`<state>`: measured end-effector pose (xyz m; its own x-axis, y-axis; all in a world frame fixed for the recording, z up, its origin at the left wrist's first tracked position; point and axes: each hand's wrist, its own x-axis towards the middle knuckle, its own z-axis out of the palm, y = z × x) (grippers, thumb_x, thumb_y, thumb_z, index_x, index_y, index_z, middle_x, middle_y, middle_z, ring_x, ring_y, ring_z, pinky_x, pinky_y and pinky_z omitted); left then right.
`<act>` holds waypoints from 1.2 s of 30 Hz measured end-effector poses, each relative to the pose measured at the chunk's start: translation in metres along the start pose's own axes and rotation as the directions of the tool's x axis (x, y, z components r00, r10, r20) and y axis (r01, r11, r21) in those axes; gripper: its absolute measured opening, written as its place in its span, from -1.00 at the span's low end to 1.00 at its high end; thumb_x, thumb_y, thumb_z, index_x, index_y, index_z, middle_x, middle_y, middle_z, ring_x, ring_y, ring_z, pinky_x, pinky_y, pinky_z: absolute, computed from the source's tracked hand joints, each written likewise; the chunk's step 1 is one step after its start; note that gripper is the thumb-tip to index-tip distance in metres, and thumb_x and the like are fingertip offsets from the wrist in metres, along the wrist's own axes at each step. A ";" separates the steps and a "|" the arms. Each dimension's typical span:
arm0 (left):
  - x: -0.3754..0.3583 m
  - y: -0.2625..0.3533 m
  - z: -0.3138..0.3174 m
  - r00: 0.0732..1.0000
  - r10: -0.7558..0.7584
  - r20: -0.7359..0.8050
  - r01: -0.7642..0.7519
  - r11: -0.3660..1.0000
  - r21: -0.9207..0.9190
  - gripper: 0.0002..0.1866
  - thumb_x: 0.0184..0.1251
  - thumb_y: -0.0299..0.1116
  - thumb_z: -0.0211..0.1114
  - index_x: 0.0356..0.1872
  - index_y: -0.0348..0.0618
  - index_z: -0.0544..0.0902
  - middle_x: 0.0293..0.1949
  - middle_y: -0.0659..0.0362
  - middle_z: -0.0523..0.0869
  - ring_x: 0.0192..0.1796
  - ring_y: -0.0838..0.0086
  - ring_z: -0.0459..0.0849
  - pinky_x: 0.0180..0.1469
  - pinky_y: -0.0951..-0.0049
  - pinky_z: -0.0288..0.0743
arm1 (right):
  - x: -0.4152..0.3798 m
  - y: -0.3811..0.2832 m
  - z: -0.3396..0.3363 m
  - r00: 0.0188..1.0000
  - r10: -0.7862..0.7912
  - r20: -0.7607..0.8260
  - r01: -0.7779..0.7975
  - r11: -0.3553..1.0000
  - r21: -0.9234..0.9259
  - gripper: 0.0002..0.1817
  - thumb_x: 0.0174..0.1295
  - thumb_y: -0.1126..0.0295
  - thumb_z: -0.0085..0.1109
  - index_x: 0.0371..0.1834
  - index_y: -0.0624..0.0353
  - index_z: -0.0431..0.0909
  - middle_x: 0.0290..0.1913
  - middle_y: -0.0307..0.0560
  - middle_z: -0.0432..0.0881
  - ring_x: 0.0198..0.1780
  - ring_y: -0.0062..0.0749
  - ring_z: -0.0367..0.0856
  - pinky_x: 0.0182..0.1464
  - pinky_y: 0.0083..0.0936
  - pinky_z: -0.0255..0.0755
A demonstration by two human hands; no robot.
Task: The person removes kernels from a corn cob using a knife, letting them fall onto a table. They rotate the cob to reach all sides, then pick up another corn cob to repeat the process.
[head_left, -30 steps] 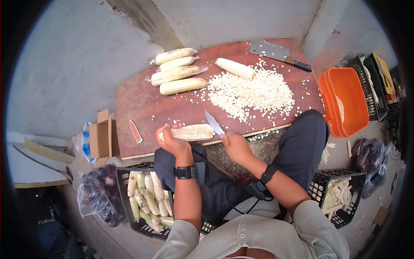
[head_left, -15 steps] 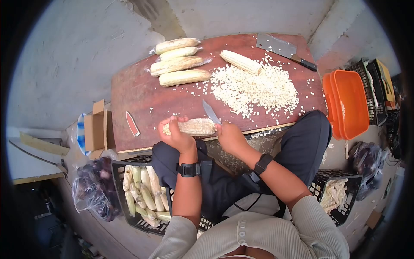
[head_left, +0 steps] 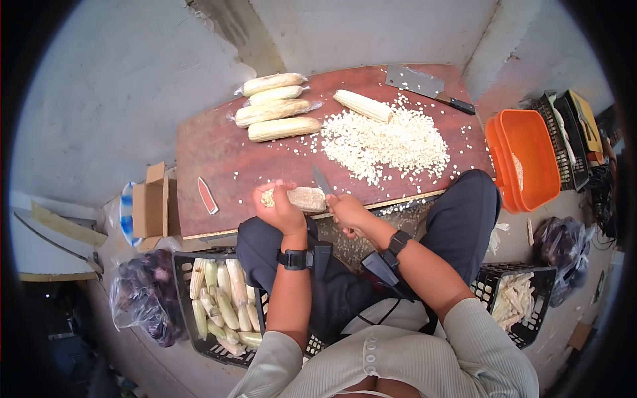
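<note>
My left hand [head_left: 279, 205] is wrapped round a pale corn cob [head_left: 306, 199] over the near edge of the red table [head_left: 265, 162]. In my right hand [head_left: 348, 213] is a small knife [head_left: 321, 180], its blade pointing up and away at the right end of the cob. Beyond them lies a wide heap of loose kernels [head_left: 385, 146], with another cob [head_left: 363, 105] on its far side. Several cobs [head_left: 277, 113], some in clear wrap, lie side by side at the far left of the table.
A cleaver [head_left: 415, 81] lies at the far right, a red-and-white blade-shaped item [head_left: 208, 196] at the left. Orange tubs [head_left: 531, 159] stand right of the table. Crates hold whole corn [head_left: 225, 298] and pale scraps [head_left: 512, 298]. A cardboard box [head_left: 147, 209] stands left.
The knife's blade has tilted to a steeper angle beside the cob, and my right hand has moved slightly left and down. The whole view has shifted a little.
</note>
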<state>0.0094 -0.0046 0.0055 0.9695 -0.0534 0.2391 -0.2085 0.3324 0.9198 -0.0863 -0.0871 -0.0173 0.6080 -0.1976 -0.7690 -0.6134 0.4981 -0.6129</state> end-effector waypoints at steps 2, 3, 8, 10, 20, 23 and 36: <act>0.001 -0.001 -0.002 1.000 0.016 0.003 -0.016 1.000 -0.002 -0.93 0.20 -0.59 0.13 -0.38 -0.27 0.40 -0.51 0.08 0.59 -0.46 0.44 0.59 -0.32 0.45 0.48 | -0.001 -0.002 0.002 0.999 0.020 0.029 -0.022 0.997 0.077 -0.59 0.38 -0.01 -0.16 -0.43 0.11 0.30 -0.69 -0.35 0.23 -0.82 -0.66 0.13 -0.82 -0.65 0.01; 0.001 -0.002 -0.003 1.000 0.025 0.001 -0.025 1.000 0.003 -0.93 0.20 -0.59 0.13 -0.38 -0.27 0.40 -0.51 0.08 0.59 -0.46 0.44 0.59 -0.32 0.44 0.48 | 0.001 -0.004 0.002 0.993 0.038 0.109 -0.055 0.986 0.159 -0.59 0.38 -0.02 -0.15 -0.43 0.09 0.29 -0.69 -0.37 0.22 -0.81 -0.69 0.12 -0.82 -0.68 0.02; 0.002 -0.003 -0.010 1.000 0.018 -0.015 -0.019 1.000 -0.016 -0.95 0.19 -0.59 0.10 -0.38 -0.28 0.40 -0.51 0.09 0.57 -0.46 0.41 0.59 -0.32 0.42 0.49 | 0.007 -0.024 0.013 0.952 0.009 0.307 -0.150 0.886 0.438 -0.61 0.39 -0.02 -0.14 -0.43 0.05 0.30 -0.69 -0.46 0.20 -0.77 -0.81 0.10 -0.80 -0.83 0.01; 0.008 -0.002 -0.015 0.993 -0.026 -0.112 0.023 0.999 -0.029 -0.95 0.18 -0.59 0.09 -0.39 -0.27 0.40 -0.52 0.09 0.56 -0.47 0.40 0.58 -0.31 0.40 0.49 | 0.003 -0.032 0.007 0.988 -0.050 0.148 -0.014 0.917 0.399 -0.61 0.41 0.02 -0.16 -0.41 0.10 0.33 -0.69 -0.40 0.23 -0.78 -0.71 0.13 -0.79 -0.71 0.04; 0.022 0.006 -0.020 0.917 -0.243 -0.316 0.172 0.956 -0.238 -0.93 0.19 -0.52 0.08 -0.42 -0.25 0.38 -0.54 0.11 0.48 -0.49 0.34 0.53 -0.34 0.36 0.52 | -0.017 0.009 -0.042 0.710 -0.666 -0.227 0.215 0.513 -0.831 -0.62 0.35 0.16 -0.11 -0.29 0.34 0.47 -0.41 0.28 0.59 -0.29 0.16 0.58 -0.21 -0.07 0.41; 0.022 0.003 -0.020 0.929 -0.205 -0.310 0.148 0.969 -0.195 -0.92 0.19 -0.52 0.10 -0.43 -0.24 0.38 -0.54 0.12 0.47 -0.49 0.37 0.50 -0.33 0.36 0.53 | 0.009 0.036 -0.045 0.701 -0.698 -0.146 0.411 0.563 -0.717 -0.60 0.35 0.14 -0.07 -0.41 0.30 0.50 -0.54 0.14 0.55 -0.46 -0.03 0.53 -0.34 -0.22 0.37; 0.026 0.001 -0.010 0.927 -0.195 -0.321 0.158 0.978 -0.138 -0.93 0.20 -0.52 0.08 -0.44 -0.25 0.40 -0.54 0.12 0.47 -0.50 0.40 0.48 -0.35 0.36 0.52 | 0.007 0.044 -0.020 0.785 -0.611 -0.105 0.424 0.653 -0.628 -0.51 0.36 0.11 -0.12 -0.47 0.38 0.46 -0.51 0.26 0.51 -0.42 0.15 0.49 -0.31 -0.12 0.33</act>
<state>0.0352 0.0037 0.0099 0.9805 0.1880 -0.0577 -0.0331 0.4469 0.8940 -0.1188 -0.0836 -0.0537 0.7988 -0.5480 -0.2483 -0.4591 -0.2885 -0.8402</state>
